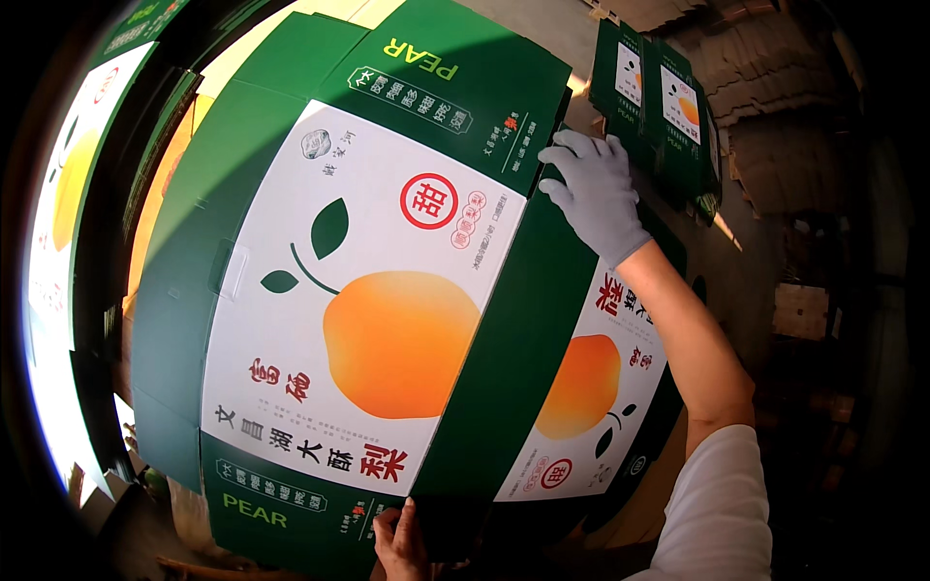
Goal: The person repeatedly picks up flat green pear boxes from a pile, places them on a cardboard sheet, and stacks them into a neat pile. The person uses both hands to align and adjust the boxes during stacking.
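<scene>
A large flat carton sheet point(291, 232), green with white panels and printed orange-yellow pears, spreads in front of me. My left hand point(402, 544), bare, pinches its near edge, close to the crease beside the larger white panel. At the far end of the green strip between the panels, my right hand point(593, 189) in a grey glove grips the sheet's edge, fingers bent over it; their tips are partly hidden. The second pear panel point(581, 378) lies right of that strip, under my right forearm.
More printed green cartons point(654, 107) stand at the far right. Stacked brown cardboard point(785, 87) is beyond them. On the left, another green and white carton sheet point(73, 194) stands in bright light beside dark stacked edges. The right side is in deep shadow.
</scene>
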### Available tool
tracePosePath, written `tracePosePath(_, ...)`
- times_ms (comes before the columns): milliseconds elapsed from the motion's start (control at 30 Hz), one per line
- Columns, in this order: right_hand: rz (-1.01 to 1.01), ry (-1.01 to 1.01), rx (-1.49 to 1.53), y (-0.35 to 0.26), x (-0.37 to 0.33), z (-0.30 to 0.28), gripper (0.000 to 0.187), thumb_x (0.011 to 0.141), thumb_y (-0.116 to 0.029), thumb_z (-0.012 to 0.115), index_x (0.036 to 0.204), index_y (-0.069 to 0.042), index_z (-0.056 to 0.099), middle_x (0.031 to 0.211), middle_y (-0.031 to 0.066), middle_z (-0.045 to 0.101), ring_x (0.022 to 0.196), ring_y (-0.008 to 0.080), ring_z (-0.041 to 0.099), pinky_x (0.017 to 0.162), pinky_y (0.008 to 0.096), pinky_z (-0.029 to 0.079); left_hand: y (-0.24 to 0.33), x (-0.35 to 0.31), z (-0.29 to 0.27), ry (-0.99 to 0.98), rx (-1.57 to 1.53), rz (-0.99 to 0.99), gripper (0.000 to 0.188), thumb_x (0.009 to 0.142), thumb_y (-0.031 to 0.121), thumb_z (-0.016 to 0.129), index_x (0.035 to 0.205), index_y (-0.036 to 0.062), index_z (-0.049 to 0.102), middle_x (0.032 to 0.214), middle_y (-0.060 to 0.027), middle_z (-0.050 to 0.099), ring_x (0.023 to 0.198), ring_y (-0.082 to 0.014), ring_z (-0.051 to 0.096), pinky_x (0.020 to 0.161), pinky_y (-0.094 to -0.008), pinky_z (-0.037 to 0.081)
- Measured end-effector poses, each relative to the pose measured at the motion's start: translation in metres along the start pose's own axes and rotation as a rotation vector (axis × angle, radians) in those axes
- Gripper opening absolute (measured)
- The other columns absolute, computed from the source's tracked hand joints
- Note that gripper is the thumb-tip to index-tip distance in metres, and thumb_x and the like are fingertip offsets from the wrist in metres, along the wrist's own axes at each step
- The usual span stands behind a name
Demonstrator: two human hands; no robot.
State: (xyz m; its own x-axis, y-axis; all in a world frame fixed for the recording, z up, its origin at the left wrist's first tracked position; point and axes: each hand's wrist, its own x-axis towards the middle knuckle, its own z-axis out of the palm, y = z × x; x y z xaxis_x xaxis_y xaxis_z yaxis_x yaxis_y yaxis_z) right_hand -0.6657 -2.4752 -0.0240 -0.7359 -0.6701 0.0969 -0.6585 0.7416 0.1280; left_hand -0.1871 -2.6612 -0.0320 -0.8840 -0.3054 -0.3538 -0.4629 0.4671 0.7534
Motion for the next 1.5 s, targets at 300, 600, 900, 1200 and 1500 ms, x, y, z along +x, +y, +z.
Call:
tracePosePath(300,0.042,-0.084,0.190,-0.041,-0.056,0.007,0.036,0.084,-0.029,0.069,0.115,-0.011,0.064,0.110,0.0051,0.057,0.102,0.0259,0.053,0.094,0.0409,0.040,0.001,-0.004,0.002,-0.027,0.008,-0.015,0.038,0.089,0.003,0.062,0.126,0.0092,0.061,0.099,-0.0179,0.059,0.084,-0.0354,0.059,0.071,-0.0433,0.051)
tracePosePath(600,0.219,0.001,0.259,-0.067,-0.069,0.012,0.043,0.088,-0.022,0.062,0.126,-0.003,0.056,0.127,0.0135,0.053,0.114,0.0344,0.050,0.100,0.0412,0.040,0.001,-0.003,0.005,0.022,0.065,0.020,0.046,0.081,-0.006,0.066,0.124,0.0106,0.063,0.099,-0.0121,0.055,0.081,-0.0258,0.059,0.066,-0.0337,0.051)
tracePosePath(900,-0.252,-0.228,0.457,-0.223,-0.126,-0.016,0.071,0.090,-0.060,0.044,0.143,-0.014,0.042,0.152,0.0173,0.029,0.142,0.0383,0.023,0.107,0.0710,0.015,0.006,-0.006,0.001,0.040,0.080,0.057,0.043,0.082,-0.005,0.065,0.122,0.0095,0.064,0.098,-0.0114,0.055,0.078,-0.0253,0.059,0.066,-0.0341,0.051)
tracePosePath(1200,-0.020,0.151,0.060,-0.080,0.006,0.052,0.062,0.092,-0.054,0.048,0.139,-0.014,0.045,0.146,0.0115,0.038,0.137,0.0306,0.030,0.103,0.0687,0.021,-0.008,-0.016,0.005,0.047,0.108,0.047,0.044,0.081,-0.005,0.066,0.122,0.0113,0.065,0.097,-0.0101,0.055,0.077,-0.0248,0.059,0.064,-0.0342,0.050)
tracePosePath(1500,0.276,0.220,-0.047,-0.127,-0.032,0.052,0.063,0.096,-0.060,0.034,0.143,-0.019,0.039,0.148,0.0075,0.038,0.141,0.0274,0.028,0.106,0.0704,0.019,-0.017,-0.019,-0.001,0.067,0.024,0.111,0.043,0.083,-0.001,0.065,0.123,0.0125,0.065,0.098,-0.0084,0.055,0.081,-0.0231,0.059,0.066,-0.0338,0.051)
